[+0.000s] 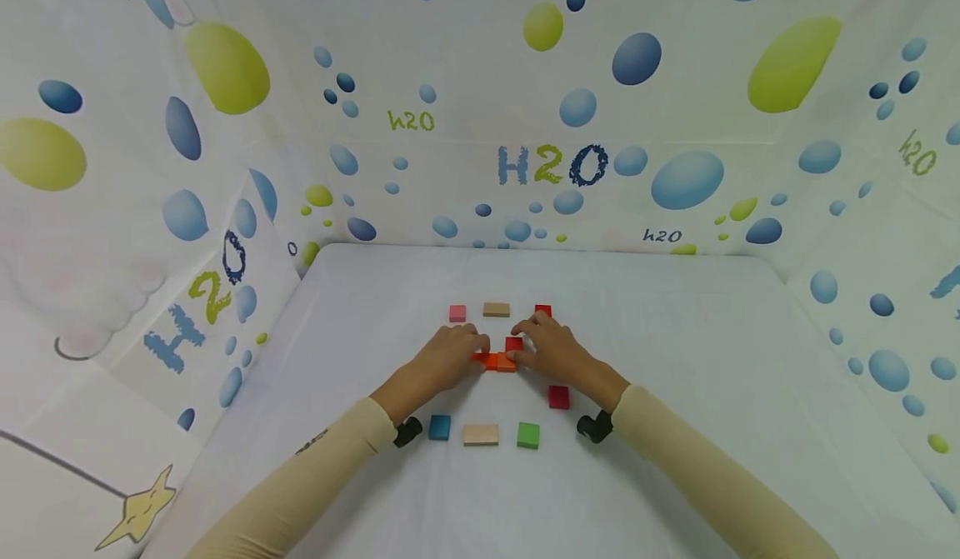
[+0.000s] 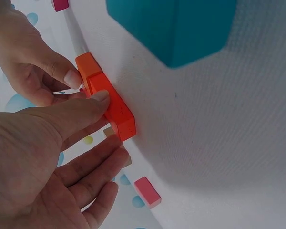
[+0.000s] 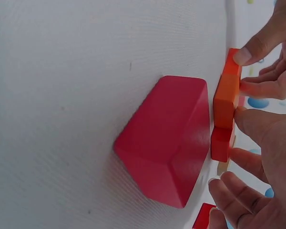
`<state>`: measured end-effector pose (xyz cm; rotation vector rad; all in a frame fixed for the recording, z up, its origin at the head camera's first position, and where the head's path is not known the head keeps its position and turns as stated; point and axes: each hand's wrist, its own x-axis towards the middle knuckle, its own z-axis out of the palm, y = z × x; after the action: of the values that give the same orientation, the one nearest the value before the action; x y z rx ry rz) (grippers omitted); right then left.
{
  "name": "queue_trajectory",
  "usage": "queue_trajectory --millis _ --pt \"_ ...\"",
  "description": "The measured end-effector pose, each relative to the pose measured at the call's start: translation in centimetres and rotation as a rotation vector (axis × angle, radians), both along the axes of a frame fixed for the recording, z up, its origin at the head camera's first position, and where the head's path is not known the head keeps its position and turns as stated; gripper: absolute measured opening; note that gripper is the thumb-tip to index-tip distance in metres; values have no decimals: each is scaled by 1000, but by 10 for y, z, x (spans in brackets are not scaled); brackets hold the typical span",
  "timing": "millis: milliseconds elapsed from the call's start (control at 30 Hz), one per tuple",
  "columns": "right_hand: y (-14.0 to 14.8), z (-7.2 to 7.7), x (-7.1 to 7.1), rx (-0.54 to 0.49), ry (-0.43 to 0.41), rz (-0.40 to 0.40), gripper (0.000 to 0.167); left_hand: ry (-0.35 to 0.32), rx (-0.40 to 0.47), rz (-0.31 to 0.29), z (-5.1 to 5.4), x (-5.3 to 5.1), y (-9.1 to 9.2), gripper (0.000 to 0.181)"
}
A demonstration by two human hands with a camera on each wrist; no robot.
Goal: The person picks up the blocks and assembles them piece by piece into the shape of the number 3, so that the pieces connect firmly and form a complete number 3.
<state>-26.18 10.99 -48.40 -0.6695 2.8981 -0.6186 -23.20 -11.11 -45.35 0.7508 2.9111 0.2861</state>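
Near the middle of the table, my left hand (image 1: 450,355) pinches a bright red-orange block (image 2: 112,107), thumb on its near side and index finger behind. End to end with it sits an orange block (image 3: 225,100). A red block (image 1: 513,344) lies against the far side of the orange one. My right hand (image 1: 557,352) holds that red block between thumb and index finger, the thumb also touching the orange block. Fingers partly cover the blocks.
On the white table (image 1: 675,334) lie a pink block (image 1: 457,313), a wooden block (image 1: 496,310) and another red block (image 1: 543,310) behind the hands. Closer are a crimson block (image 1: 558,397), blue block (image 1: 439,427), second wooden block (image 1: 481,435) and green block (image 1: 528,436).
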Motion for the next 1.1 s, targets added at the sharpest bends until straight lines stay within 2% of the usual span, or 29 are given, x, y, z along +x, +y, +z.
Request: queue_trajectory --millis 400,533,633,833,1100 --pt "0 7 3 -18 -12 10 47 19 -1 -4 -2 -1 0 27" --pt "4 14 0 -50 -7 5 44 26 -9 -14 -2 -1 -1 27" --pt "10 18 -7 -66 29 -13 41 18 -14 -11 -3 -2 -1 28" --pt "26 18 -28 -63 91 -122 36 10 -11 -7 -4 -2 -1 29" --pt "35 10 -43 -50 6 -275 36 4 -4 -15 -2 0 0 29"
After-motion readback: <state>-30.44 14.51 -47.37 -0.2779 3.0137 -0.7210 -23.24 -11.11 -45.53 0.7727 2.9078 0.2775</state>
